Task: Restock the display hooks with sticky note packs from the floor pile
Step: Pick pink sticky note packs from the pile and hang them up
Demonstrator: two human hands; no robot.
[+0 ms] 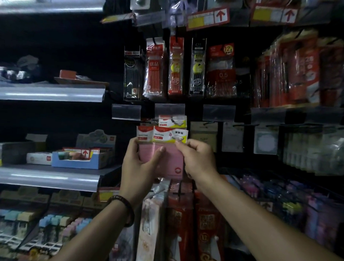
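Pink paper under thin clear film is what the fingers (pixel 186 147) of the right hand (pixel 197 158) close on: thumb and forefinger pinch the lower right corner of the red, white and yellow header card (pixel 167 135). The left hand (pixel 140 162) curls round the left edge of the sticky note packs (pixel 167 161), its thumb pressed across the pink face. At least two packs sit in that grip, one overlapping the other; I cannot tell if more lie behind. They look light and small, and the pad is probably fairly stiff as a block. The film sleeve is likely slippery and the card top likely bends easily, so the sound hold is on the pad's edges, leaving the card's punched hole free to meet the hook. Hole and hook are both too dark to make out. The packs are held up just below a hung pack (pixel 172 121) of the same kind, which sits under a clear price holder (pixel 169 110). Around it is a dark peg wall, with pen packs (pixel 175 68) above, pale note pads (pixel 232 137) to the right and red packets (pixel 180 218) below. Grey shelves (pixel 47 92) stand to the left, one carrying a blue carton (pixel 76 160). The aisle is dim, and the floor pile is out of view.
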